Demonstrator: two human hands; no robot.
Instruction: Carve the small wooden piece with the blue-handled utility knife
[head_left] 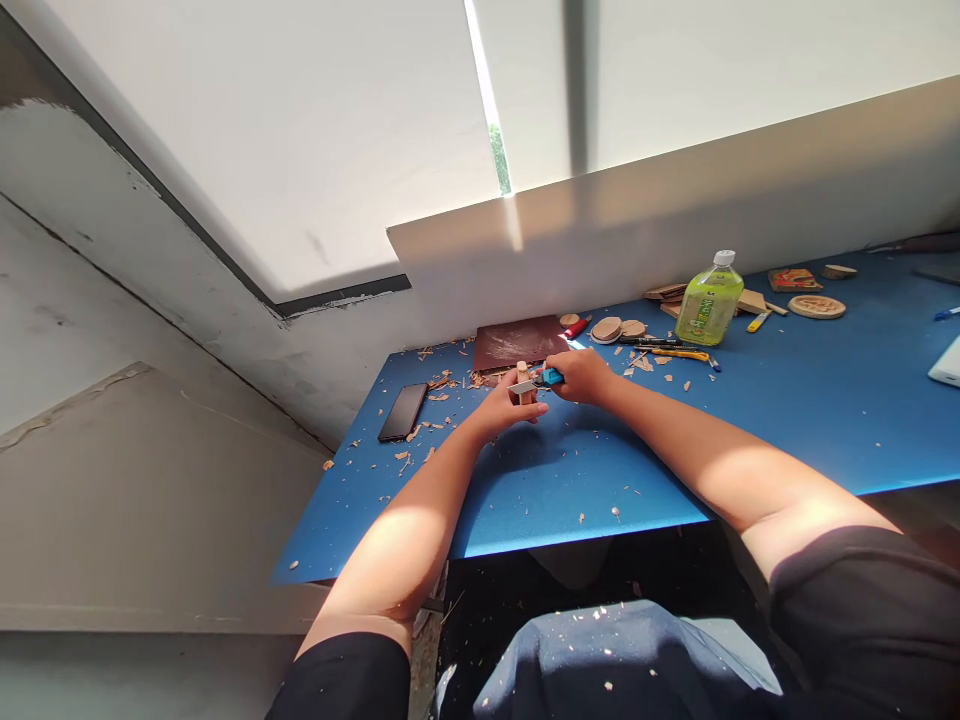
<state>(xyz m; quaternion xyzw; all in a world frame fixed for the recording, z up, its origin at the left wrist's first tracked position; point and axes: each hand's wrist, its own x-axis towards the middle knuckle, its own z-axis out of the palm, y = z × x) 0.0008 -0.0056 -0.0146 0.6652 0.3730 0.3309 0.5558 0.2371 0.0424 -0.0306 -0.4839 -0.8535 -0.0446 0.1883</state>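
**Head view, counter area.**

Left hand (501,412): fingers (531,413) curled closed around a small pale wood piece (522,382), which stands upright above the hand.

Right hand (583,376): fingers (571,366) closed around a blue-handled carving knife (551,377), its blade (526,386) pointing left and meeting the wood piece. Both hands are close together above the front of the blue counter (570,480).

Just behind the hands: a dark brown leather-covered board (517,342), with wood shavings (480,379) scattered beside it.

To the left: a black smartphone (403,412), lying face up.

To the right: two round wooden discs (619,329), a yellow utility knife (679,354), a green plastic bottle (709,303) with a white cap, and a carved round wooden plaque (817,307).

Below the counter: a dark blue lap cloth (600,665), flecked with wood chips.
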